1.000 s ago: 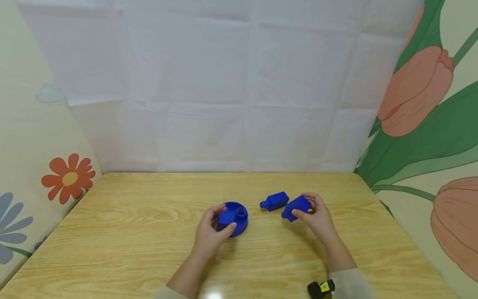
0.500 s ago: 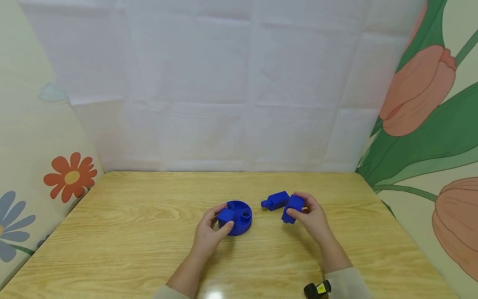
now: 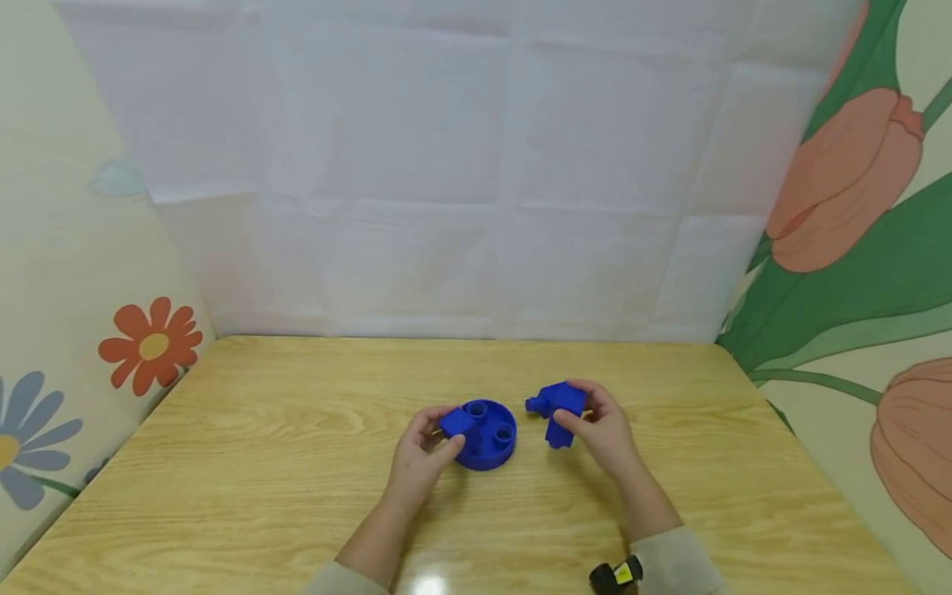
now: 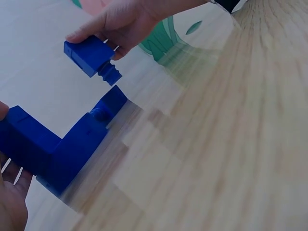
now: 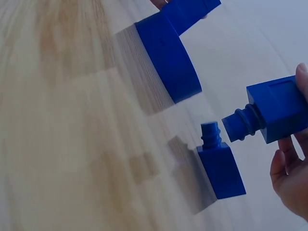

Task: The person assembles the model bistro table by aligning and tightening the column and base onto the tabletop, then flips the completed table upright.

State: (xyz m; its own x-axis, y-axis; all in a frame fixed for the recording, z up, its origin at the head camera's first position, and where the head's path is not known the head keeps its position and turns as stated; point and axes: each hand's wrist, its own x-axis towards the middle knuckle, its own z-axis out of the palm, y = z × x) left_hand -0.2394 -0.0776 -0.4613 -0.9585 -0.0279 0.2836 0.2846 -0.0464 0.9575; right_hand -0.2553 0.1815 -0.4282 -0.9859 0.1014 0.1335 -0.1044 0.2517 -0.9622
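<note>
My left hand (image 3: 416, 463) grips a blue rectangular block (image 3: 456, 423) that stands upright on a round blue base (image 3: 485, 461) on the table. Two open round sockets show inside the base's raised rim. To the right, my right hand (image 3: 606, 436) holds a second blue block (image 5: 279, 108) between thumb and fingers, raised above the table. Its ribbed neck points downward in the left wrist view. A third blue block (image 5: 221, 171) with the same kind of neck lies on the table, partly hidden behind the held one in the head view.
The wood-grain table (image 3: 260, 479) reaches back to a white cloth (image 3: 416, 182) hanging behind it. Flower-patterned walls (image 3: 833, 330) flank both sides. A black device (image 3: 616, 576) with a yellow label sits by the right sleeve.
The base has turned under my left hand, bringing a second socket into sight. My right hand has moved left and swung its block from neck-left to neck-down, now overlapping the lying block.
</note>
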